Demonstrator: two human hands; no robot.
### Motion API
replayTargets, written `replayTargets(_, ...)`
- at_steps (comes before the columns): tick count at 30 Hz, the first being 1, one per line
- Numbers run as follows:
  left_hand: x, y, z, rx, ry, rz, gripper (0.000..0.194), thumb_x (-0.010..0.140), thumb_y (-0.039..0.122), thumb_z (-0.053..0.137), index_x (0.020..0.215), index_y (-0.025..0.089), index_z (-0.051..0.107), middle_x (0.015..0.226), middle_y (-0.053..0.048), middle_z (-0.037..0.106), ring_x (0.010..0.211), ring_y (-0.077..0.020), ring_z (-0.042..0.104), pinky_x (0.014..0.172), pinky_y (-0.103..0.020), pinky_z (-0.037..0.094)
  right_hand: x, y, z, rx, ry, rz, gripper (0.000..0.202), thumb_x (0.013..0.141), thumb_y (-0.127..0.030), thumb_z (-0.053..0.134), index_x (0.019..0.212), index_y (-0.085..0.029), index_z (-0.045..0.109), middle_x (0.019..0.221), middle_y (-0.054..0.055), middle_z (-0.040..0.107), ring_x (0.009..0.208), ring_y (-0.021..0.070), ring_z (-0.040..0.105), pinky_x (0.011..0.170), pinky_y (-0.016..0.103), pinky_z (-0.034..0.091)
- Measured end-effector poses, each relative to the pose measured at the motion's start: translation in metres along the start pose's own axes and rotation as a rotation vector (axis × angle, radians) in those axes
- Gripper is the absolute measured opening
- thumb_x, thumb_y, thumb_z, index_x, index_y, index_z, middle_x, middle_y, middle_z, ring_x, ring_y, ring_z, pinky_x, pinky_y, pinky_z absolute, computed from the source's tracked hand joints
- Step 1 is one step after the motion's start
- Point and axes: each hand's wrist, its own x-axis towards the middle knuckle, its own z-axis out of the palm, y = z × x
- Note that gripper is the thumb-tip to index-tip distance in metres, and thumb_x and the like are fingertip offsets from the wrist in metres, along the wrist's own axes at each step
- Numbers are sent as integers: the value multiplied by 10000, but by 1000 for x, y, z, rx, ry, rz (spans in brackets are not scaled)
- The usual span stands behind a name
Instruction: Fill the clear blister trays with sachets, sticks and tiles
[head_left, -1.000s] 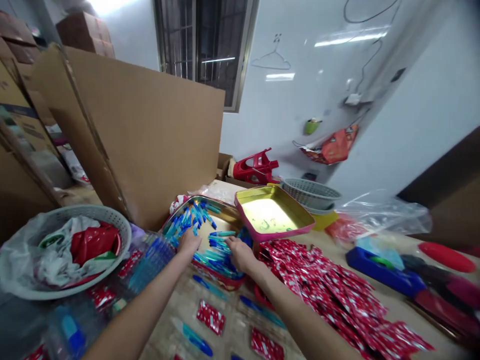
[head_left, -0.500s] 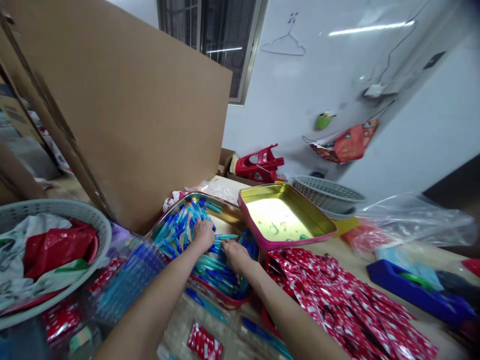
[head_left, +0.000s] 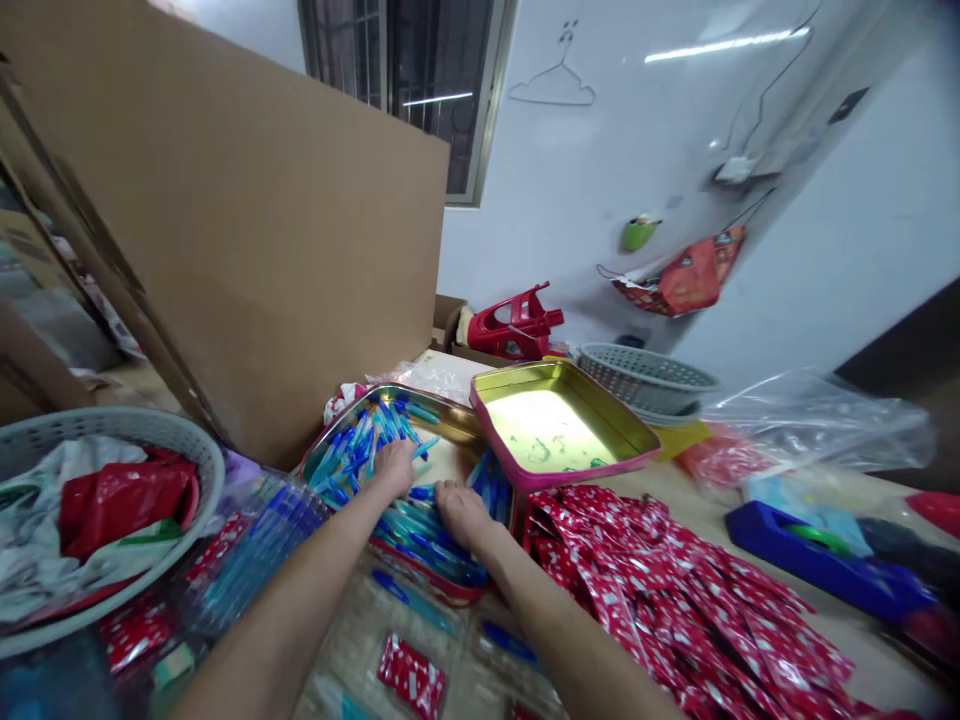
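A metal tin with a gold inside holds many blue and light-blue pens, heaped at its left and front. My left hand is over the left heap, its fingers closed on a pen that points up to the right. To the right and nearer me, my right hand is closed among the front pens, with a blue pen end sticking out left of its fingertips. The fingertips of both hands are partly hidden.
The gold lid rests right of the tin, beside red patterned packets. A grey basket of cloth and wrappers stands left, near bagged pens. Behind are a cardboard panel and a grey basket. A blue tray lies right.
The pen that lay level between my hands is gone from there; one now points up to the right from my left hand. Both hands have shifted slightly left in view.
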Motion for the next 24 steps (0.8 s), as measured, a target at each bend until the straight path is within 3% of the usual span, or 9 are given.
replayTargets(4,-28,0,-41,-136,181,-42,121,747,100,555,740,125,673,848,-144,682,905,-270,631,800,-350,438,-24,-4,-18,137,70,54,229,828,-36,415,953,-123,586,976,153,672,921,243,632,746,295,430)
replayTargets(7,-60,3,-78,-310,329,-49,86,694,114,600,632,150,649,693,-66,659,771,-220,623,721,-307,436,-49,-13,-40,257,153,60,142,859,-117,445,905,-137,578,907,118,677,891,225,630,729,277,424)
replayTargets(10,-107,9,-108,-541,448,-46,7,649,158,638,643,159,643,537,11,577,610,-165,575,599,-257,415,-84,-26,-61,435,194,24,122,876,-205,449,844,-155,556,794,40,657,753,167,623,639,232,433)
replayTargets(13,-172,15,-126,-778,458,-63,98,623,201,650,701,144,631,481,57,506,475,-112,491,494,-224,369,-142,-44,-73,929,139,-51,151,849,-290,474,789,-162,527,639,-24,585,560,116,551,525,211,416)
replayTargets(15,-221,17,-130,-905,409,-95,110,604,184,652,691,141,602,499,67,507,457,-82,462,488,-206,364,-193,-55,-76,1222,77,-85,176,787,-332,555,743,-165,518,601,-41,550,516,95,511,510,207,411)
replayTargets(17,-268,16,-128,-1022,350,-135,102,598,155,652,659,143,570,502,73,507,446,-60,442,488,-190,362,-246,-63,-75,1299,31,-43,192,733,-335,616,745,-172,517,622,-44,552,514,88,509,502,203,412)
replayTargets(21,-354,5,-113,-1258,181,-177,137,645,109,652,623,151,523,489,65,533,473,-68,506,530,-197,424,-352,-73,-61,1177,-58,26,135,756,-286,601,743,-174,527,619,-34,558,530,90,515,511,203,411)
replayTargets(24,-422,-9,-98,-1387,49,-230,148,653,74,642,600,149,526,479,38,577,468,-94,552,533,-221,468,-435,-82,-35,994,-58,85,144,779,-275,572,693,-170,524,591,-31,546,532,96,500,514,212,385)
